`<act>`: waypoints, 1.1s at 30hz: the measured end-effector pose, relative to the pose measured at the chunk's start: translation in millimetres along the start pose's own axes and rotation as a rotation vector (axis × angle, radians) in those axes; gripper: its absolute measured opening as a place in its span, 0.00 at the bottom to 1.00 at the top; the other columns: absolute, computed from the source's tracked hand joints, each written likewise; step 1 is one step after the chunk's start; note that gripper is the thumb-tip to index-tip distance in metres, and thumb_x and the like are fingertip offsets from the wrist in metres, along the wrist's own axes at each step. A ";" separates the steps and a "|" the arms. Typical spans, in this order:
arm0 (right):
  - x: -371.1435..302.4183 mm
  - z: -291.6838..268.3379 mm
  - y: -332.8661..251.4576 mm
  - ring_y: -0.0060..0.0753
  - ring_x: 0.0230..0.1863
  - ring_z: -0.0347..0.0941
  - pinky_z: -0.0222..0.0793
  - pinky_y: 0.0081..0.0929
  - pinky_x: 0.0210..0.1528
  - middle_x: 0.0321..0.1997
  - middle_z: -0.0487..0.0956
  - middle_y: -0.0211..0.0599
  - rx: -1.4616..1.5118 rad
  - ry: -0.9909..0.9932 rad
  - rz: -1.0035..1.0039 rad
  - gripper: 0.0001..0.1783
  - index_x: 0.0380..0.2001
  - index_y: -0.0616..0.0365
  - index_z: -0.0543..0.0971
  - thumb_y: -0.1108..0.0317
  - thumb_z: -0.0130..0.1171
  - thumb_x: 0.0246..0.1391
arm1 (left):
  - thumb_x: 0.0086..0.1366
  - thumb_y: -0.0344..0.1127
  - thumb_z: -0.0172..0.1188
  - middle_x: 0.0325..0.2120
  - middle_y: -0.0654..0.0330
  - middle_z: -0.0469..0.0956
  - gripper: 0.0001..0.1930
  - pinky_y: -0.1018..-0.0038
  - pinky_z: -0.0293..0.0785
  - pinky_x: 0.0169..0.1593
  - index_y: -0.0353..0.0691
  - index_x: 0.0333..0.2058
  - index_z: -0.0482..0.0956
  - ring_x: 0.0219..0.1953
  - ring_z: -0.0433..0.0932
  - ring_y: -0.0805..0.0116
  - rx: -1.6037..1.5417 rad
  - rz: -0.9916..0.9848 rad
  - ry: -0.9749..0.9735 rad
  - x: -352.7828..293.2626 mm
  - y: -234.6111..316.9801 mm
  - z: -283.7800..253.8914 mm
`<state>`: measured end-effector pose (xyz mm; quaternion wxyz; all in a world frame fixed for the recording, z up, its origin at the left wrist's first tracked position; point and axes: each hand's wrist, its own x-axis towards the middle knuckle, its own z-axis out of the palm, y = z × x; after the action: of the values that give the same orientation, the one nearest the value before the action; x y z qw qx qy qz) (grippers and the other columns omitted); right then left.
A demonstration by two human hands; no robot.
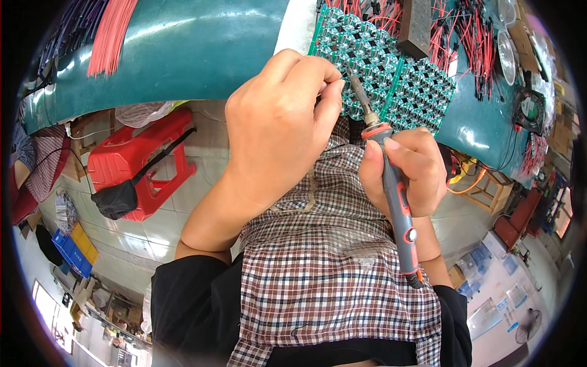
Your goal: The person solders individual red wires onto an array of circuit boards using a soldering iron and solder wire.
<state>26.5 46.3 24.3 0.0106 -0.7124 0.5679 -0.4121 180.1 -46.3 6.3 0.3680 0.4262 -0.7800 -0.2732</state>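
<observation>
A: Where do we have the soldering iron (pixel 400 202)?
B: In our right hand (pixel 416 171), slanting up over the near part of the circuit board panels (pixel 378 64). That grip is wrapped around the handle, thumb and forefinger behind the collar, probably so we can steer the tip while our fingers stay off the hot metal.
A: And our left hand (pixel 284 116)?
B: Its thumb and forefinger are drawn together just beside the tip. We can't tell whether anything thin sits between them, nor whether the tip touches a board.
A: Why the dark block (pixel 416 27) there?
B: It lies over the panels' far edge, among red wires (pixel 379 15); we'd guess it serves as a weight against sliding on the bench (pixel 214 55).
A: How do the pieces look?
B: Our iron has a dull grey, tapering shaft, a red-orange collar and a dark grey handle with red insets. The panels are green, packed with rows of small, round, shiny units, with a plain green strip running between two blocks of them.
</observation>
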 end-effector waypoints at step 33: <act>7.4 5.2 -1.6 0.32 0.19 0.70 0.65 0.27 0.18 0.24 0.74 0.33 0.050 -0.012 0.006 0.20 0.36 0.56 0.73 0.76 0.73 0.42 | 0.55 0.22 0.68 0.25 0.63 0.78 0.05 0.79 0.71 0.25 0.37 0.30 0.82 0.22 0.76 0.77 0.006 -0.074 0.016 0.7 -5.0 -8.2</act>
<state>31.1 38.5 25.9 0.0327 -0.7127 0.5595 -0.4219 188.9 -50.3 7.6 0.3627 0.4582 -0.7614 -0.2808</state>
